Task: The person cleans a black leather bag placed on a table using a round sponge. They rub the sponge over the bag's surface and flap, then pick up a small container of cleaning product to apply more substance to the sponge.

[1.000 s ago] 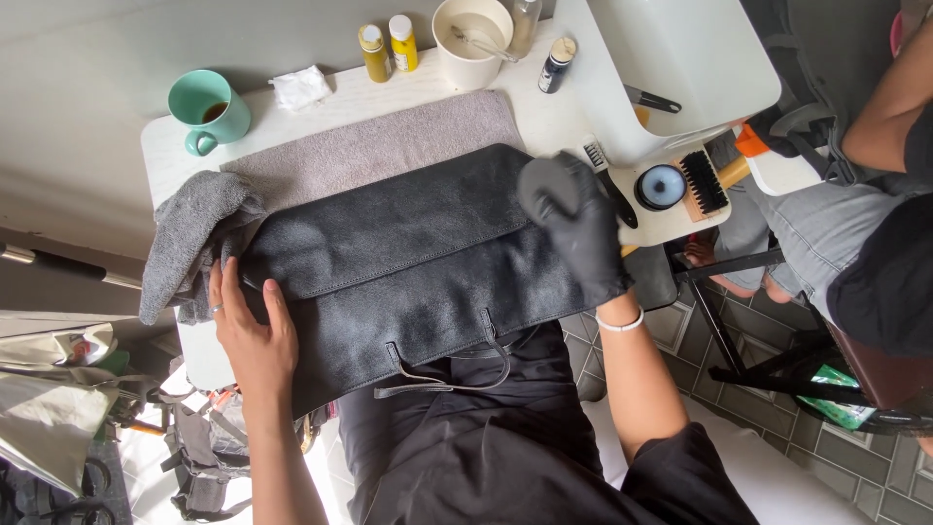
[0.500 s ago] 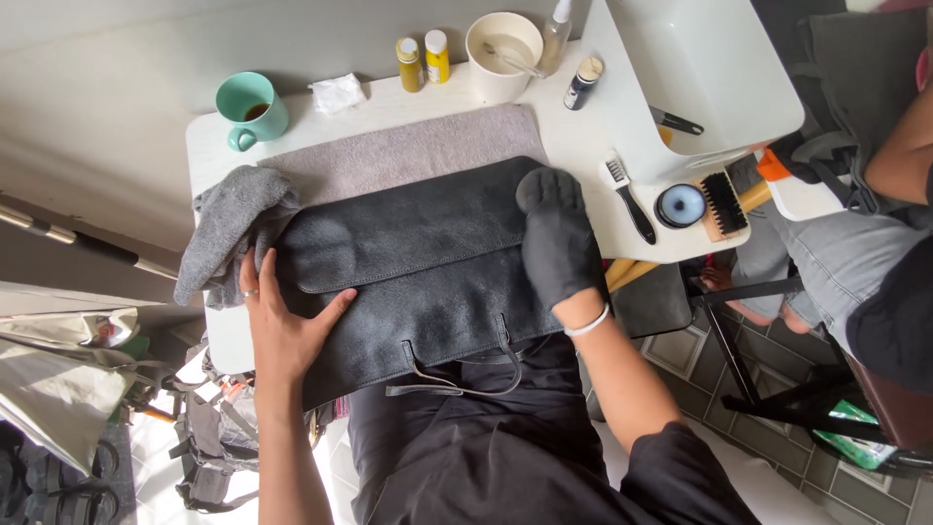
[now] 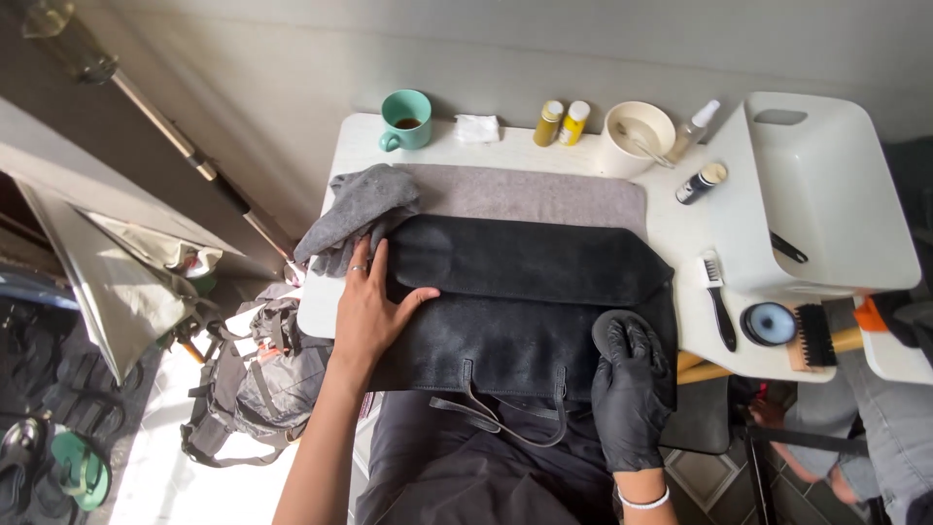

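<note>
Behind black bag [image 3: 525, 292], two yellow bottles [image 3: 562, 123].

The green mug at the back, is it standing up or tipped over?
Standing up. The green ceramic mug sits upright on the white table, its round mouth facing up, dark liquid inside.

A black suede bag [image 3: 525, 292] lies on a grey towel [image 3: 535, 192] over a white table [image 3: 680, 233], beside a teal mug [image 3: 405, 120], two yellow bottles [image 3: 562, 123], a cream bowl [image 3: 637, 136] and a black-gloved right hand [image 3: 630, 389].
</note>
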